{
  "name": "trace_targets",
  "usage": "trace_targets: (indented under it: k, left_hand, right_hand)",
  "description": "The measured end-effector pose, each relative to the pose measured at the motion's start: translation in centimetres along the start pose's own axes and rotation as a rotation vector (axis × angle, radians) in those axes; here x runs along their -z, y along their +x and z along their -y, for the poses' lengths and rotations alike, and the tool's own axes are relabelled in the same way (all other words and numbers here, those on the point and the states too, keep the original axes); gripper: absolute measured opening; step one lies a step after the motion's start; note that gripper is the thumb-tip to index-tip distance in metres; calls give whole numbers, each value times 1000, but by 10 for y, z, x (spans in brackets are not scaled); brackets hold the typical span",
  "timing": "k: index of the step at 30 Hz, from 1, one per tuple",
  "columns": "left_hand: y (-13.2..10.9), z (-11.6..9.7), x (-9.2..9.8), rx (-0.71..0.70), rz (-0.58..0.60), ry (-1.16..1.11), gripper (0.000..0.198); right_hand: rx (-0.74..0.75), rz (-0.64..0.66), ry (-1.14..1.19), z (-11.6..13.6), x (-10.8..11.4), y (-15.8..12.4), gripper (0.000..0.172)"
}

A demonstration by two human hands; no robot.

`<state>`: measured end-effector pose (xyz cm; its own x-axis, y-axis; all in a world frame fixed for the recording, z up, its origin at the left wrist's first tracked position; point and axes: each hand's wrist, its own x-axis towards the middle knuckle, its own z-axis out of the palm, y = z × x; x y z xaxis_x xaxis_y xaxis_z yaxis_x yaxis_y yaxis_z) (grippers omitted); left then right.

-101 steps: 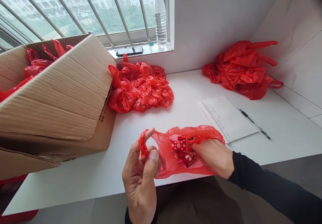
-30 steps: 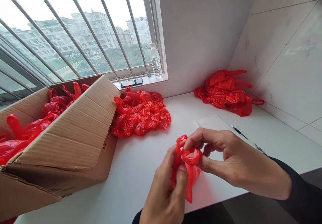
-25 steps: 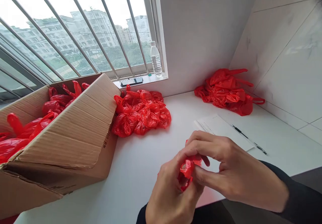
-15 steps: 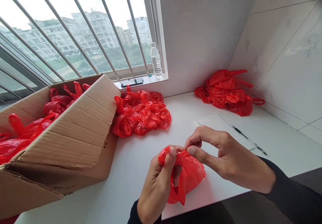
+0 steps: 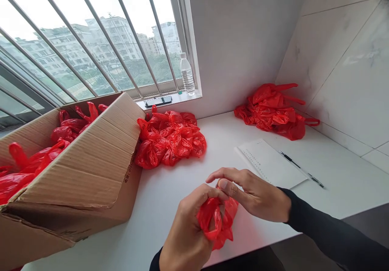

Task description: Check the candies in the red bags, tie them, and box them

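Observation:
A thin red plastic bag [image 5: 215, 219] is bunched up in front of me, just above the table's front edge. My left hand [image 5: 191, 228] wraps round it, the fingers curled over its top and part of the bag hidden in the palm. Close against the left fingertips is my right hand [image 5: 251, 192], its thumb and fingers pinched on the bag's upper edge. Loops of the bag hang loosely below the hands.
An open cardboard box [image 5: 88, 169] of red bags stands on the left. Crumpled red bags [image 5: 172, 139] lie beside it, and another red pile [image 5: 273, 110] sits back right. A notebook [image 5: 270, 163], pen [image 5: 300, 168], phone [image 5: 158, 101] and water bottle [image 5: 187, 76] are also there.
My left hand has turned and closed further round the bag, which is more bunched. The right hand has come down and left, uncovering the notebook.

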<state>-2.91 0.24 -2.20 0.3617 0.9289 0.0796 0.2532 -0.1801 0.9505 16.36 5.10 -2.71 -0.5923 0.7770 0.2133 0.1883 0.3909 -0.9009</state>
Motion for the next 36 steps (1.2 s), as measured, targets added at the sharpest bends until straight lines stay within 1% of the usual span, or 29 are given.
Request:
trace_targets:
  k: [2, 4, 6, 8, 10, 11, 14, 17, 19, 22, 25, 27, 30, 33, 36]
  left_hand:
    - [0, 8, -1, -115, -70, 194, 39]
    - [2, 17, -2, -252, -135, 333, 53]
    - [5, 25, -4, -389, -200, 410, 56]
    - [8, 31, -5, -490, -245, 443, 52]
    - [9, 37, -6, -554, -276, 475, 48]
    - [9, 39, -5, -564, -286, 495, 48]
    - [5, 45, -2, -532, -309, 534, 54]
    - [3, 50, 0, -493, -287, 542, 60]
    - [2, 53, 0, -479, -281, 559, 60]
    - [1, 58, 0, -478, -355, 596, 56]
    - [-4, 66, 0, -459, -438, 616, 54]
    - [-10, 72, 2, -414, -455, 614, 55]
    - [-20, 81, 4, -347, -479, 611, 54]
    - [-30, 87, 7, -314, -522, 619, 53]
    - [-38, 92, 9, -300, -540, 633, 51]
  right_hand:
    - [-57, 16, 54, -4, -1, 2, 38]
    - [-88, 27, 89, -8, -2, 3, 37]
    - [-95, 82, 122, -15, -2, 5, 32]
    - [-71, 170, 181, -23, -2, 6, 30]
    - [-59, 231, 244, -30, -2, 8, 27]
    - [-67, 230, 257, -32, -1, 8, 24]
    - [-126, 145, 194, -33, 0, 8, 20]
    - [-141, 41, 103, -28, 0, 7, 19]
    - [-152, -24, 82, -24, 0, 6, 19]
    - [-183, -93, 81, -23, -1, 4, 22]
    - [-199, -146, 67, -29, 0, 2, 24]
    - [-220, -166, 56, -34, 0, 0, 25]
    - [-256, -163, 58, -41, 0, -5, 27]
    - [-287, -158, 61, -48, -1, -11, 28]
    - [-321, -151, 67, -54, -2, -16, 30]
